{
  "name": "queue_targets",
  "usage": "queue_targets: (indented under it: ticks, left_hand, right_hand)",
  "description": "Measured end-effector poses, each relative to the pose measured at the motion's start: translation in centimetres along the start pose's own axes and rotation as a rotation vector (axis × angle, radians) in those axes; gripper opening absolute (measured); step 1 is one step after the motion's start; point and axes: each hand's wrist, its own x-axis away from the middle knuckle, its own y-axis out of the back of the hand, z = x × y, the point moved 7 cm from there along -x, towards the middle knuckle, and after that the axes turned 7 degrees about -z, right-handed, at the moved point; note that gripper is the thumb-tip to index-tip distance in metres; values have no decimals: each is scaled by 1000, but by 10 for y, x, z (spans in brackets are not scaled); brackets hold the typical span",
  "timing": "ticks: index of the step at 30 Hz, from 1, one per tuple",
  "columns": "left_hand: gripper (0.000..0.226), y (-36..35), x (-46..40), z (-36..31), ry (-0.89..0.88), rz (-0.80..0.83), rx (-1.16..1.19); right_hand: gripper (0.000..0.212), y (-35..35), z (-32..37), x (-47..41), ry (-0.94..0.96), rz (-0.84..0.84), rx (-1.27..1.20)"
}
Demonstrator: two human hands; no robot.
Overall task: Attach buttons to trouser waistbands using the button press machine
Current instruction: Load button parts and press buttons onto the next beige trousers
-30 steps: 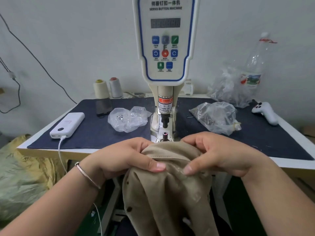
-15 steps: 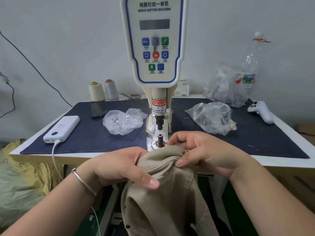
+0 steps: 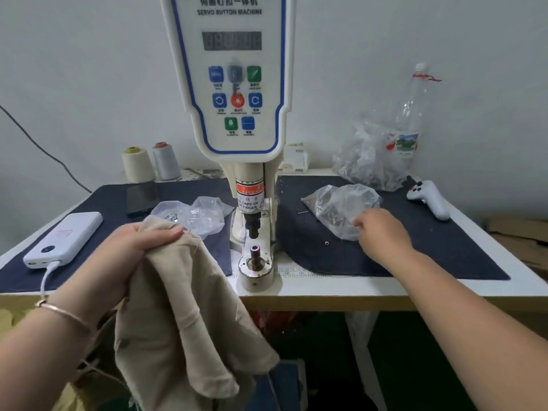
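Observation:
The white servo button machine (image 3: 234, 84) stands at the table's middle, its lower die (image 3: 255, 256) bare beneath the punch. My left hand (image 3: 139, 250) grips the waistband of the beige trousers (image 3: 184, 315) left of the die, the cloth hanging over the table's front edge. My right hand (image 3: 381, 232) reaches to the right and touches a clear plastic bag of small metal parts (image 3: 341, 209); its fingertips are partly hidden, loosely bent. A second clear bag (image 3: 195, 215) with a button lies left of the machine. One small loose part (image 3: 326, 242) lies on the mat.
A dark blue mat (image 3: 430, 262) covers the table. On it lie a white power bank (image 3: 65, 237) with cable, a dark phone (image 3: 139, 198), two thread cones (image 3: 149, 163), a white controller (image 3: 430, 200), a crumpled bag (image 3: 367, 155) and a plastic bottle (image 3: 409, 120).
My right hand has let go of the trousers and moved right to the bag of parts. My left hand has pulled the waistband left, uncovering the die.

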Motion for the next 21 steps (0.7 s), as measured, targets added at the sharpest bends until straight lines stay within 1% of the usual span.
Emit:
queue_targets:
  ticks: [2, 3, 5, 7, 9, 10, 12, 13, 15, 17, 21]
  left_hand:
    - [15, -2, -17, 6, -36, -54, -78]
    - [8, -5, -25, 12, -41, -72, -120]
    - [15, -8, -38, 27, -39, -72, -229]
    - [21, -8, -48, 38, -24, -51, -281]
    - [22, -2, -57, 45, 9, -50, -222]
    - [21, 1, -59, 48, 29, -52, -174]
    - [12, 6, -61, 55, 68, -57, -69]
    - [17, 9, -62, 59, 78, -68, -17]
    - [32, 16, -63, 66, 98, -102, 66]
    - [34, 20, -65, 70, 104, -110, 102]
    - [30, 19, -67, 72, 90, -95, 126]
  right_hand:
    - [28, -10, 11, -11, 85, 34, 80]
    - [27, -11, 17, -17, 130, 23, 112]
    - [25, -9, 25, -24, 148, 33, 105]
    - [22, -9, 30, -35, 111, 93, 56]
    - [17, -13, 27, -45, -9, 240, 61]
    - [21, -17, 24, -49, -60, 307, 84]
    - [28, -25, 19, -55, -77, 346, 130]
    - [28, -25, 21, -57, -50, 320, 148]
    - [23, -27, 26, -60, 73, 206, 176]
    - [21, -25, 31, -59, 142, 125, 159]
    - [20, -22, 33, -57, 121, 138, 101]
